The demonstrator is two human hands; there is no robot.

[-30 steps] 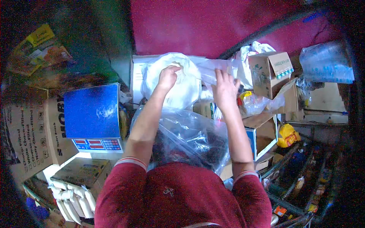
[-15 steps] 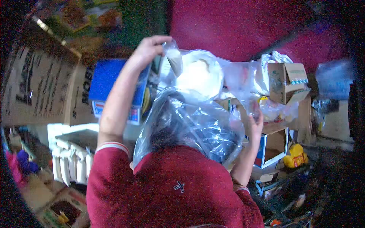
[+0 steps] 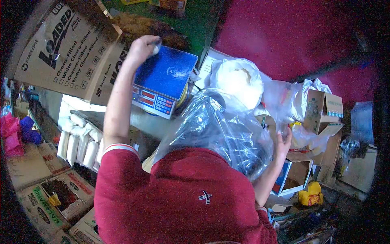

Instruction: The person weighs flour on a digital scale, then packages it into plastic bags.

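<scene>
My left hand (image 3: pixel 144 48) is closed on a small clear bag (image 3: pixel 156 49), mostly hidden by the fingers, at the upper left edge of the scale's blue platform (image 3: pixel 164 73). White powder is smeared on the platform. Below it is the scale's keypad with a lit red display (image 3: pixel 146 94). A large clear bag of white powder (image 3: pixel 239 85) stands open right of the scale. My right hand (image 3: pixel 283 143), lower right, has its fingertips at thin clear plastic (image 3: pixel 281 116) and appears to pinch it. Crumpled clear plastic (image 3: pixel 219 126) lies between my arms.
At the upper left stands a large printed carton (image 3: pixel 61 53). Filled white packets (image 3: pixel 79 146) sit below it. Small open cartons (image 3: pixel 323 107) and a yellow bag (image 3: pixel 311 193) are on the right. Further cartons (image 3: pixel 44 211) lie at the lower left.
My left hand has moved with the small bag from beside the powder bag to the scale. The view has shifted left, showing more of the scale. My right hand stays near the clear plastic.
</scene>
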